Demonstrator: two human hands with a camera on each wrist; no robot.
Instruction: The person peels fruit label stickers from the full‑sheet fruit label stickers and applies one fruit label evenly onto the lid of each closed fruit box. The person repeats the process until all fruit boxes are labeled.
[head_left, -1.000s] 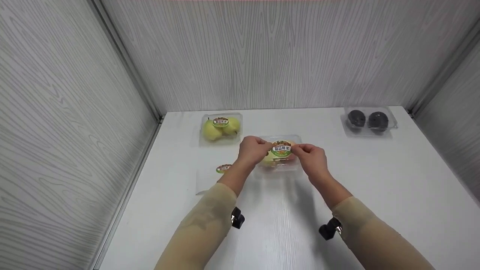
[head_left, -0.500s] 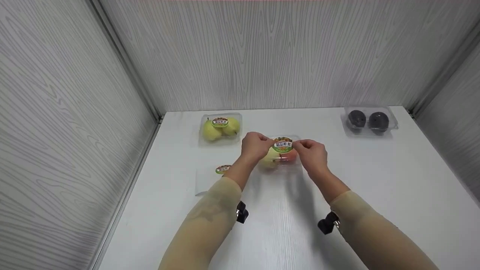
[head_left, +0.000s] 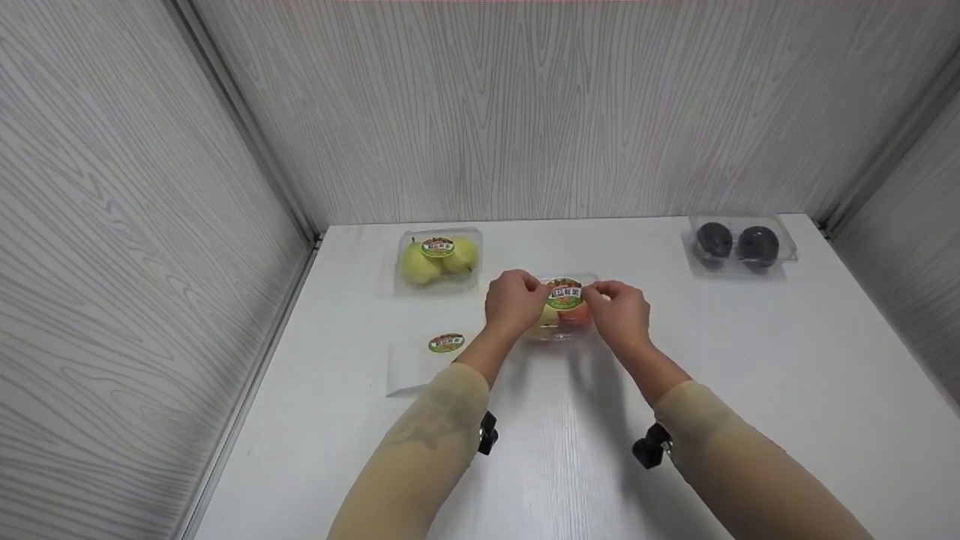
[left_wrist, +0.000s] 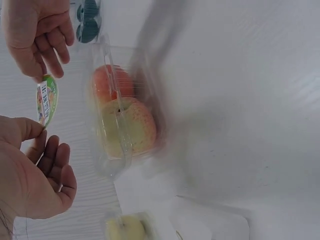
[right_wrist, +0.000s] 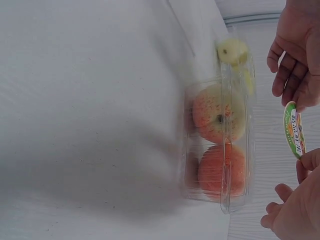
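Now we pinch the round label (head_left: 565, 294) between left hand (head_left: 513, 301) and right hand (head_left: 619, 313), held just above the clear apple box (head_left: 561, 330) on the table (head_left: 750, 360). Next, we judge, calls for lowering it centred and pressing flat.

You are at a small recording booth, not a home: grey wood-grain panels (head_left: 525, 112) close three sides of a white worktop (head_left: 750, 375), and only packed fruit boxes (head_left: 439, 259) with shop labels (head_left: 446, 343) stand there.
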